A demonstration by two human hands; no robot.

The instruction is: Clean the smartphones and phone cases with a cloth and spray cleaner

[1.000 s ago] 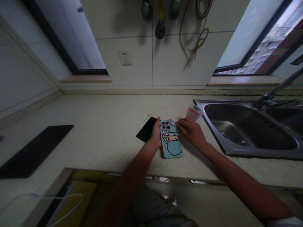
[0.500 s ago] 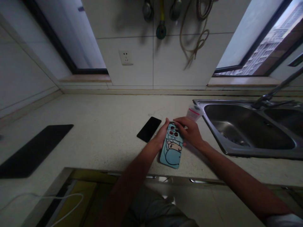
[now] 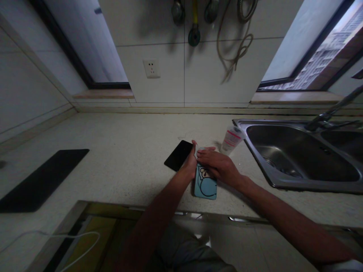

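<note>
A light blue phone case (image 3: 205, 186) with a cartoon figure lies near the front edge of the pale counter (image 3: 121, 158). My left hand (image 3: 189, 165) grips its left edge, thumb up at the top corner. My right hand (image 3: 217, 166) lies across the case's upper half, fingers pressed down on it and covering the camera cutout. A black phone (image 3: 178, 155) lies screen up just left of my left hand, apart from the case.
A small clear bottle (image 3: 231, 138) with a pink label stands beside the steel sink (image 3: 300, 181) at the right. A black mat (image 3: 39, 179) lies at the left. A white cable (image 3: 56, 238) hangs below the counter's edge. A socket (image 3: 151, 68) is on the tiled wall.
The case has swung from tilted back to nearly straight on the counter. My right hand slid left across its top, now covering the camera holes.
</note>
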